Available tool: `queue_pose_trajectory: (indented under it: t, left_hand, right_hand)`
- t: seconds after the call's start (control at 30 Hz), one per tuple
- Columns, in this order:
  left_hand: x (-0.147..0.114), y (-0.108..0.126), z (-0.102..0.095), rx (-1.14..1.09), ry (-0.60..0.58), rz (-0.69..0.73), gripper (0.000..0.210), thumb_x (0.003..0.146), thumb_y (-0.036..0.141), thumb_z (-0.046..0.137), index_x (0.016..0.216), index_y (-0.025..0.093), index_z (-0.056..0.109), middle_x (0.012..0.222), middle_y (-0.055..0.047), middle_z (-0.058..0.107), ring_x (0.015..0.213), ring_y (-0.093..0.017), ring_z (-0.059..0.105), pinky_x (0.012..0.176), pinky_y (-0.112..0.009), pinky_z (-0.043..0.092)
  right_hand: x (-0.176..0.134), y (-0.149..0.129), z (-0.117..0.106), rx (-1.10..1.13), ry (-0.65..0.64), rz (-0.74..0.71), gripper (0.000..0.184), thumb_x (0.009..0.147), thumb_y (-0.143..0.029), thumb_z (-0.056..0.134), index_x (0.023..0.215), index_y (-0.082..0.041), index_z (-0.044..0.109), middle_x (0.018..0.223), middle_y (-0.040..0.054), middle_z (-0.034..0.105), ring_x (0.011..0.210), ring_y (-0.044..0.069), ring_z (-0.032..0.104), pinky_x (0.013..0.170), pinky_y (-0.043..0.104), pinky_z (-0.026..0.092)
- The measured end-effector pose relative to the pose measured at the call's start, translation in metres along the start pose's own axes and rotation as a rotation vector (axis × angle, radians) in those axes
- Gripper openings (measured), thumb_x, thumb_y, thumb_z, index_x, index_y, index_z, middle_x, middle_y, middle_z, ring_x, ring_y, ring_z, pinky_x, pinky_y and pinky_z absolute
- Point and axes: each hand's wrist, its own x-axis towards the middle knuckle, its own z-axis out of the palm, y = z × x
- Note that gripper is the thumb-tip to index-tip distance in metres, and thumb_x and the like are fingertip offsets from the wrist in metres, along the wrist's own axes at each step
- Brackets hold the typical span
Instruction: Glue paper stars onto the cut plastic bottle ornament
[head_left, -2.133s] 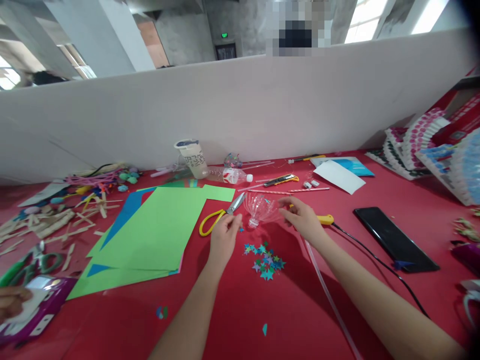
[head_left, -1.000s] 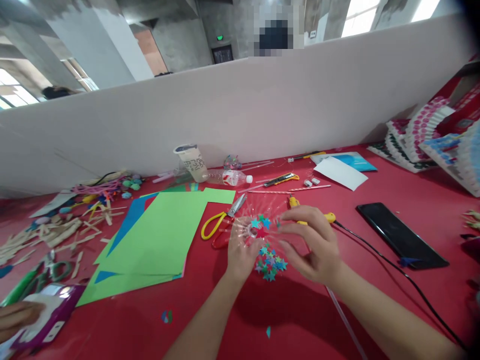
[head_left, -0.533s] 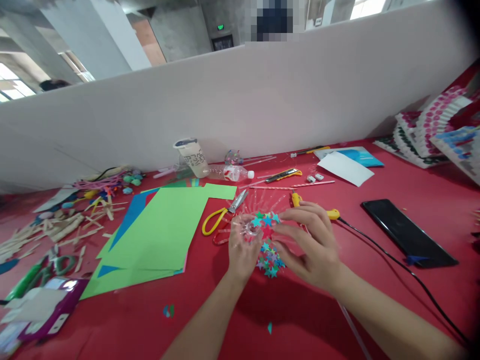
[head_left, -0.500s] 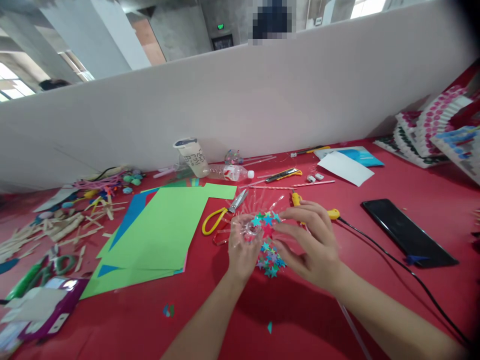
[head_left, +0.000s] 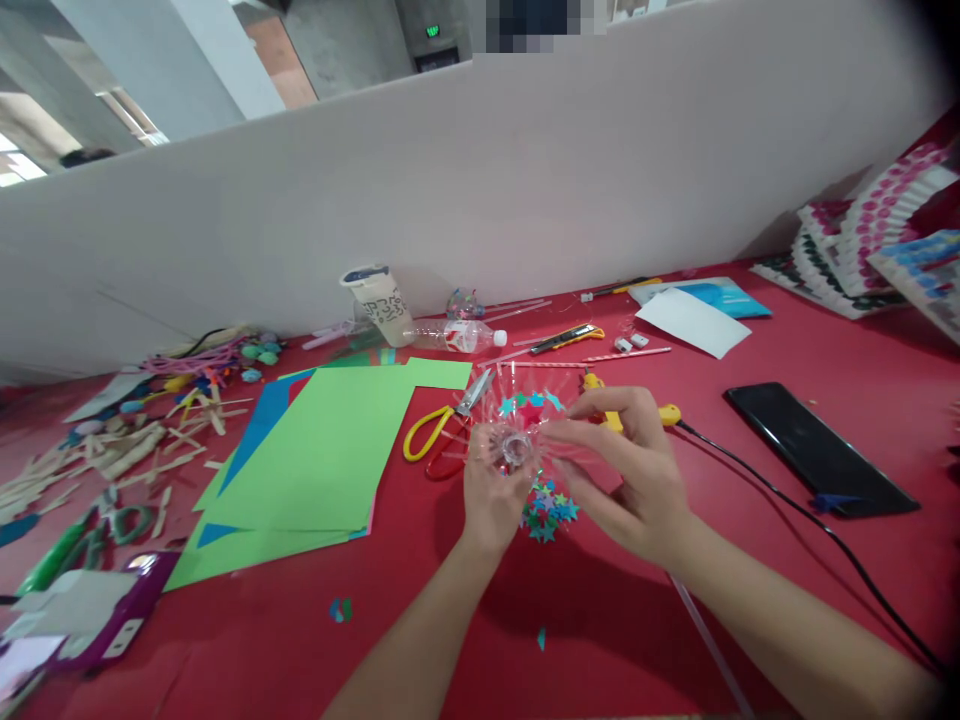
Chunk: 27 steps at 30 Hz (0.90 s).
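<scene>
My left hand [head_left: 495, 495] is closed around the neck end of a cut clear plastic bottle [head_left: 516, 447], whose thin strips fan outward. Green, blue and red stars [head_left: 532, 409] sit on the strips at the far side. My right hand [head_left: 626, 475] is at the right side of the fan, its thumb and fingertips curled in around the strips; the exact contact is hard to see. Below the bottle, a pile of small colored stars [head_left: 550, 512] lies on the red table [head_left: 600, 640]. Yellow-handled scissors [head_left: 442, 420] lie left of my left hand. Behind my right hand is a yellow glue gun [head_left: 667, 414].
Green paper sheets [head_left: 307, 450] lie to the left, beyond them wooden sticks [head_left: 135, 440]. A black phone [head_left: 817, 450] and the glue gun's cord [head_left: 780, 510] are to the right. At the back stand a paper cup [head_left: 381, 308], a lying plastic bottle [head_left: 454, 336] and a utility knife [head_left: 568, 339].
The bottle piece has tilted so its mouth faces me more, and its fan of strips shows more fully. Both hands have shifted slightly right. The view has tipped down a little.
</scene>
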Motion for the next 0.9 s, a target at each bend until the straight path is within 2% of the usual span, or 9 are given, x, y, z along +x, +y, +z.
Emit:
queue_pose_trajectory:
  t: [0.1, 0.2, 0.33, 0.53, 0.67, 0.9]
  left_hand:
    - [-0.001, 0.003, 0.001, -0.107, -0.006, -0.047, 0.027, 0.069, 0.021, 0.067, 0.09, 0.021, 0.05, 0.077, 0.002, 0.06, 0.067, -0.013, 0.059, 0.064, -0.024, 0.048]
    - [0.0, 0.005, 0.002, -0.119, -0.035, -0.109, 0.028, 0.068, 0.023, 0.068, 0.093, 0.018, 0.055, 0.084, -0.002, 0.065, 0.072, -0.015, 0.061, 0.067, -0.026, 0.05]
    - [-0.002, 0.01, 0.004, -0.193, -0.15, -0.143, 0.028, 0.07, 0.023, 0.066, 0.097, 0.016, 0.061, 0.093, -0.005, 0.069, 0.08, -0.018, 0.064, 0.072, -0.028, 0.052]
    - [-0.003, 0.012, 0.009, -0.269, -0.167, -0.207, 0.021, 0.072, 0.021, 0.062, 0.092, 0.015, 0.064, 0.076, -0.001, 0.07, 0.065, -0.015, 0.064, 0.065, -0.027, 0.053]
    - [-0.004, 0.009, 0.01, -0.344, -0.215, -0.247, 0.022, 0.07, 0.021, 0.066, 0.092, 0.016, 0.063, 0.076, -0.001, 0.07, 0.064, -0.015, 0.065, 0.064, -0.027, 0.053]
    - [-0.007, 0.001, 0.012, -0.444, -0.187, -0.341, 0.034, 0.066, 0.028, 0.074, 0.095, 0.015, 0.062, 0.081, -0.003, 0.071, 0.067, -0.017, 0.067, 0.066, -0.03, 0.054]
  right_hand:
    - [0.002, 0.0, -0.001, -0.017, -0.037, -0.06, 0.026, 0.08, -0.018, 0.058, 0.104, -0.026, 0.063, 0.1, 0.0058, 0.053, 0.093, 0.022, 0.052, 0.079, 0.042, 0.041]
    - [0.003, 0.001, 0.001, -0.061, -0.034, 0.02, 0.014, 0.083, -0.021, 0.057, 0.094, -0.025, 0.065, 0.098, 0.0054, 0.054, 0.093, 0.022, 0.052, 0.08, 0.042, 0.039]
    - [0.005, 0.004, 0.003, -0.091, 0.023, 0.128, 0.007, 0.082, -0.023, 0.059, 0.084, -0.024, 0.066, 0.1, 0.0056, 0.054, 0.095, 0.023, 0.049, 0.082, 0.043, 0.039]
    - [0.007, 0.007, 0.008, -0.031, -0.025, 0.258, 0.006, 0.078, -0.028, 0.066, 0.083, -0.028, 0.068, 0.12, 0.0029, 0.052, 0.111, 0.028, 0.041, 0.09, 0.049, 0.037]
    - [0.008, 0.008, 0.01, 0.052, -0.014, 0.351, 0.003, 0.077, -0.023, 0.066, 0.075, -0.026, 0.065, 0.117, 0.0021, 0.054, 0.11, 0.026, 0.044, 0.091, 0.05, 0.037]
    - [0.009, 0.009, 0.008, 0.131, -0.029, 0.418, 0.01, 0.076, -0.017, 0.061, 0.067, -0.022, 0.058, 0.113, 0.0036, 0.057, 0.104, 0.026, 0.048, 0.09, 0.051, 0.038]
